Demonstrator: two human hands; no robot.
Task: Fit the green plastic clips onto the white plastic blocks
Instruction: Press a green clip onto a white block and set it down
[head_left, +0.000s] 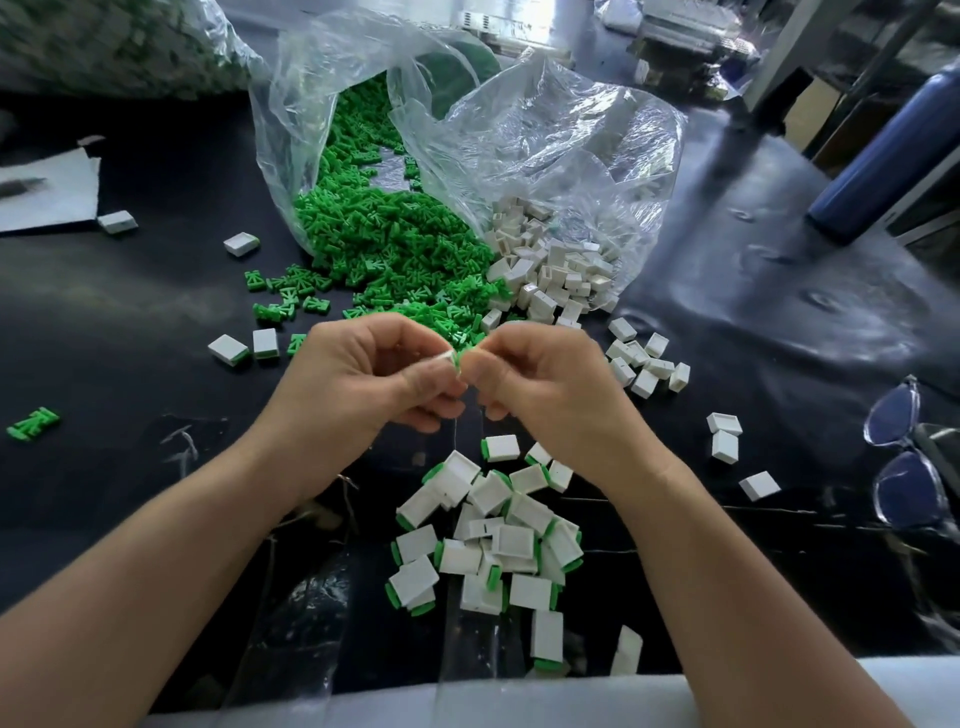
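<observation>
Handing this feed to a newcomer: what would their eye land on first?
The heap of green clips spilling from a clear bag, upper centre. Below it, the left hand and right hand pinch a white-and-green piece between them. Finished blocks lie heaped nearest the camera.

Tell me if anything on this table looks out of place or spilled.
A lone green clip lies far left on the black table, well away from the clip pile. Clear-framed glasses sit at the right edge beside stray white blocks. Nothing looks damaged.
</observation>
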